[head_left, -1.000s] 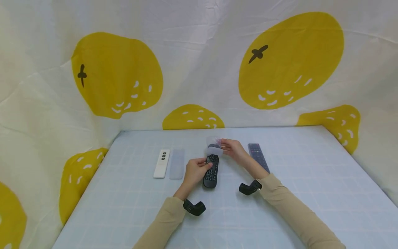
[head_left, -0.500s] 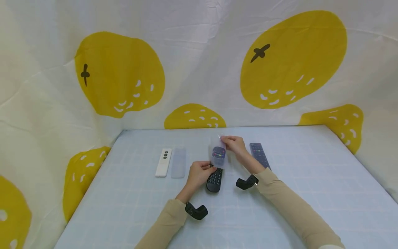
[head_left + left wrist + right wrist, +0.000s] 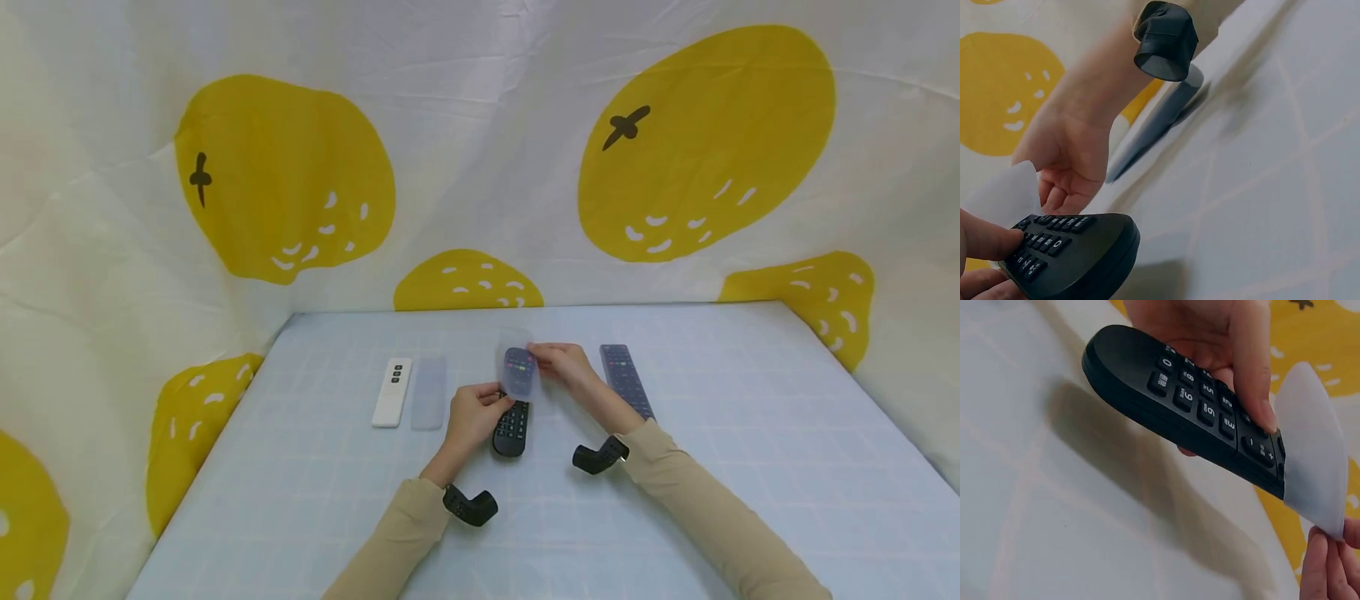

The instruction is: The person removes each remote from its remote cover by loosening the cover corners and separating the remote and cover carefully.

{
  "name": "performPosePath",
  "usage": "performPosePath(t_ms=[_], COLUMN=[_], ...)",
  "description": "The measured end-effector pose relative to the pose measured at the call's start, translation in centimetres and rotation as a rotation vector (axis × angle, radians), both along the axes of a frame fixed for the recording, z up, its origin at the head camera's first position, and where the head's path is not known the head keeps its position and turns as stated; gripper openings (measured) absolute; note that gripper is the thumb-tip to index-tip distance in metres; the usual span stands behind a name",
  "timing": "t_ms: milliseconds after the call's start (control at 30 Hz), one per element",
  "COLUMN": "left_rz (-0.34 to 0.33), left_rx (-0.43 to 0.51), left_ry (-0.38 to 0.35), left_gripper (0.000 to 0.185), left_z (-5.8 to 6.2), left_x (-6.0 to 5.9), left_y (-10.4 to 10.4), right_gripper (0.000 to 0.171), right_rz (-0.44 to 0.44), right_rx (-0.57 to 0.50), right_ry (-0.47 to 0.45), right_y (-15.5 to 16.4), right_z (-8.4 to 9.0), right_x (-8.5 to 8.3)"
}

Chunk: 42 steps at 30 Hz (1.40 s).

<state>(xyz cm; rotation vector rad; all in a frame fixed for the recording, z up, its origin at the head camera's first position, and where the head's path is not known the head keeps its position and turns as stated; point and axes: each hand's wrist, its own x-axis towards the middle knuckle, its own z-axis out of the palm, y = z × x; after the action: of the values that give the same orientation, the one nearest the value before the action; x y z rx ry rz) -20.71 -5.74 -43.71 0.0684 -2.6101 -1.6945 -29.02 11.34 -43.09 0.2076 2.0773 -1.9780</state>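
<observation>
Since a moment ago we have drawn the clear sleeve point(image 3: 518, 372) further down over the far end of the black remote point(image 3: 512, 427), near the middle of the desk point(image 3: 720, 517). Our left hand point(image 3: 471, 414) grips the remote's side, thumb on its keys. Our right hand point(image 3: 564, 364) pinches the sleeve's edge.

A pale blue desk point(image 3: 675, 500) with a faint grid pattern, enclosed at back and sides by a white cloth backdrop point(image 3: 480, 125) printed with large yellow oranges, under even light.
</observation>
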Motion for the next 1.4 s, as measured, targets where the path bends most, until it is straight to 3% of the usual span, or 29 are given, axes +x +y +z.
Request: performPosePath(t_ms=[200,533,833,1233,1400], left_rz=[-0.014,-0.038,-0.069,-0.052,-0.015], left_rx=[0.013,0.047,0.066,0.084,0.093], left_ry=[-0.039,-0.055,-0.086,-0.107,-0.13], left_gripper=[0.036,0.037,0.037,0.035,0.036], left_z=[-0.1,-0.2,-0.3,-1.0,-1.3], left_x=[0.0,0.6,1.3,1.8,1.7], left_y=[0.0,0.1,0.1,0.5,0.5], right_gripper=[0.039,0.042,0.042,0.042,0.042], right_rz=[-0.031,-0.026,-0.084,-0.187,-0.203], right_rx=[0.041,0.093,0.046,-0.003,-0.034], right_ry=[0.059,0.056,0.024,0.028,0.049], right_y=[-0.2,0.0,-0.1,-0.1,0.2], right_z=[0.5,1.2,1.0,1.2,1.5], right_x=[-0.3,-0.8,-1.2,-1.5,-1.7])
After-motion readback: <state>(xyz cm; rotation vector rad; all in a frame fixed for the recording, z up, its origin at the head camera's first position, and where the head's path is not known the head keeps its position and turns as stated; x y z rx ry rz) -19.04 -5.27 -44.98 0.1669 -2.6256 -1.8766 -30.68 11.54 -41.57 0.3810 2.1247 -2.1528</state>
